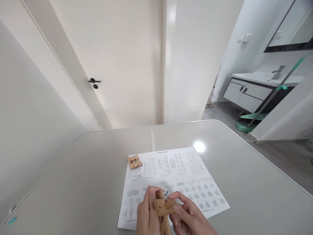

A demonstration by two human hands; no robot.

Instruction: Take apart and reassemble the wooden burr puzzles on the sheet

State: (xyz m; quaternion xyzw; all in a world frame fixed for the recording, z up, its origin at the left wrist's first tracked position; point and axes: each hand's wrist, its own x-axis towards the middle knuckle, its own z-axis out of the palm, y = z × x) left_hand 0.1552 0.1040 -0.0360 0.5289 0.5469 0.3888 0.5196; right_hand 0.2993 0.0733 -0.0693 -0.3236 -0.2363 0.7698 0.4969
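Near the bottom of the head view, my left hand (147, 212) is closed around a long notched wooden puzzle bar (164, 226), which stands roughly upright. Crossing its upper part is a shorter wooden puzzle piece (160, 208) with a small dark mark. My right hand (187, 213) pinches the right end of this crosspiece between thumb and fingers. The two pieces touch; how they interlock is partly hidden by the fingers. Beneath my hands lies a white printed sheet (171, 176) with rows of small grey diagrams.
A small cluster of notched wooden pieces (134, 162) rests on the sheet's upper left corner. The grey table (97, 176) has a seam at its back half. Beyond it are a closed door (127, 65) and, at right, a sink cabinet (249, 93) with a green dustpan (244, 126).
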